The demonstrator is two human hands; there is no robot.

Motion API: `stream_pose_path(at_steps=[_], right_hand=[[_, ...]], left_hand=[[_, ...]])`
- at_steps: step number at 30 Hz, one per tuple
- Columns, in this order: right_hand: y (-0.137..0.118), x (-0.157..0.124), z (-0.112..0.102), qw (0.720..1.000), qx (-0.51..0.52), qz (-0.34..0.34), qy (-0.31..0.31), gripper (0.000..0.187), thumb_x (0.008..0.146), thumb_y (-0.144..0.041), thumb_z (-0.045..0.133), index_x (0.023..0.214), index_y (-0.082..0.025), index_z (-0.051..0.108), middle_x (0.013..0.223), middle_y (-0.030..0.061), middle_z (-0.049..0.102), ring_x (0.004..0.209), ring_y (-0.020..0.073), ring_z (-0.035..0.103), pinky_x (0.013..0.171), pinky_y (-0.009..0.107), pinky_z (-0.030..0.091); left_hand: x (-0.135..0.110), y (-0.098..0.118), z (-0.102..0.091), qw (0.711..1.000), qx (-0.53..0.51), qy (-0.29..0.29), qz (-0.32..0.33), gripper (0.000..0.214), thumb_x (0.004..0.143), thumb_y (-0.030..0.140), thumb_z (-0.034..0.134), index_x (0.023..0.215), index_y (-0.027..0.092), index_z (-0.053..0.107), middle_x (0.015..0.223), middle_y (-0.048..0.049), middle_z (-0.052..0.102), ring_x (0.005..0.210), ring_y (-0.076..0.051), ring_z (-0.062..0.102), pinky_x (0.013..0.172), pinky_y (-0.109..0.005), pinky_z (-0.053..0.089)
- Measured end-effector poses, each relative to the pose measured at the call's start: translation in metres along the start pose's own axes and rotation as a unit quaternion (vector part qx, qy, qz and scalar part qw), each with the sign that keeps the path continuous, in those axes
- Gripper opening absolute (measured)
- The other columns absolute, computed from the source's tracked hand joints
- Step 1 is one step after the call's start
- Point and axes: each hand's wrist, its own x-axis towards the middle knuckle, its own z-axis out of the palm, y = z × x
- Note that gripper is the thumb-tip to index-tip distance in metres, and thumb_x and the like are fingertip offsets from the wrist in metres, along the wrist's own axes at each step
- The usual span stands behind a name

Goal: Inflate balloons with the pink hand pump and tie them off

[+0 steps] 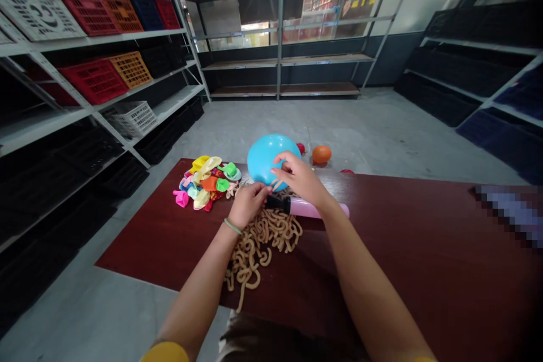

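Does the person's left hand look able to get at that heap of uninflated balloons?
Probably yes. The left hand is closed at the nozzle of the pink hand pump, and the heap of uninflated balloons lies close beside it on the red tabletop, with nothing standing between them.

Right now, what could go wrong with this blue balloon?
The blue balloon could slip from the left hand at the black pump nozzle and deflate. It sits past the table's far edge, so it could drop to the floor. The beige cord tangle could snag the pink pump.
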Motion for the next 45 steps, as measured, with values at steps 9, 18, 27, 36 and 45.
stream_pose_path(at_steps=[9,18,27,36,45], right_hand=[[-0.014,-0.002,0.017,0.998,0.051,-0.018,-0.035,0.018,0.088,-0.039,0.055,0.098,-0.024,0.056,0.073,-0.0043,0.061,0.066,0.0123,0.057,0.063,0.026,0.044],[-0.011,0.002,0.003,0.993,-0.03,-0.113,-0.005,0.02,0.094,-0.027,0.049,0.109,-0.027,0.063,0.108,0.0031,0.065,0.101,0.0172,0.058,0.087,0.033,0.048],[-0.004,0.002,0.009,0.968,-0.173,-0.182,-0.026,0.03,0.093,-0.022,0.052,0.119,-0.033,0.063,0.11,0.0048,0.058,0.106,0.0219,0.051,0.094,0.044,0.046],[-0.009,0.003,0.014,0.972,-0.158,-0.172,0.01,0.019,0.095,-0.024,0.046,0.096,-0.025,0.065,0.105,0.0064,0.055,0.101,0.0219,0.053,0.089,0.041,0.046],[-0.008,0.004,0.019,0.978,-0.115,-0.167,0.051,0.012,0.094,-0.018,0.041,0.092,-0.023,0.052,0.107,0.0072,0.05,0.107,0.0207,0.05,0.098,0.041,0.042]], left_hand=[[-0.005,0.007,0.006,0.963,0.215,-0.007,0.162,0.027,0.092,0.037,0.052,0.079,0.018,0.066,0.079,-0.0092,0.066,0.077,-0.021,0.06,0.073,-0.029,0.041],[-0.001,0.006,0.002,0.995,-0.064,0.065,-0.041,0.052,0.093,0.054,0.038,0.064,0.019,0.062,0.05,-0.0011,0.054,0.046,-0.013,0.051,0.049,-0.026,0.039],[-0.001,0.003,0.0,0.99,-0.12,0.07,-0.037,0.053,0.092,0.057,0.039,0.065,0.018,0.064,0.054,-0.0017,0.056,0.047,-0.013,0.051,0.05,-0.025,0.04],[0.0,0.002,-0.002,0.992,-0.115,0.048,-0.018,0.045,0.092,0.051,0.044,0.07,0.018,0.065,0.058,-0.0011,0.058,0.049,-0.013,0.053,0.051,-0.025,0.042],[0.006,0.004,-0.008,0.951,-0.288,0.075,-0.087,0.037,0.078,0.052,0.065,0.08,0.015,0.066,0.061,0.0022,0.056,0.048,-0.008,0.047,0.049,-0.021,0.042]])
